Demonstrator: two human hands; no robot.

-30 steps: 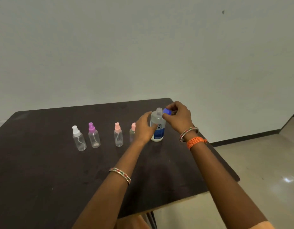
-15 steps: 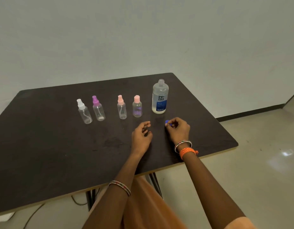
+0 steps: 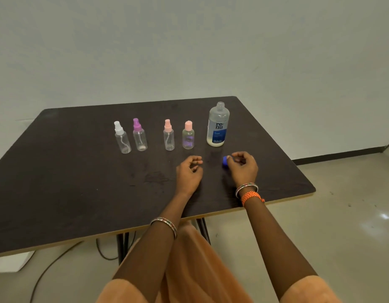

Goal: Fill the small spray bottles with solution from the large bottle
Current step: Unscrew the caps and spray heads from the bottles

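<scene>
The large clear bottle (image 3: 218,125) with a blue label stands uncapped at the right end of a row on the dark table (image 3: 80,182). Left of it stand several small bottles: one with a flat pink cap (image 3: 188,135), a pink-topped sprayer (image 3: 168,135), a purple-topped sprayer (image 3: 139,134) and a white-topped sprayer (image 3: 122,137). My right hand (image 3: 241,167) pinches the blue cap (image 3: 225,160) low over the table in front of the large bottle. My left hand (image 3: 189,172) hovers beside it, fingers loosely curled, holding nothing.
The table's front edge runs just behind my wrists and its right corner (image 3: 312,190) is close to my right arm. A cable (image 3: 58,261) and a white box (image 3: 12,262) lie on the floor under the table's left side.
A second ago my left hand gripped the large bottle while my right lifted its blue cap off. Both hands have since drawn back toward me; the right has brought the cap down near the table.
</scene>
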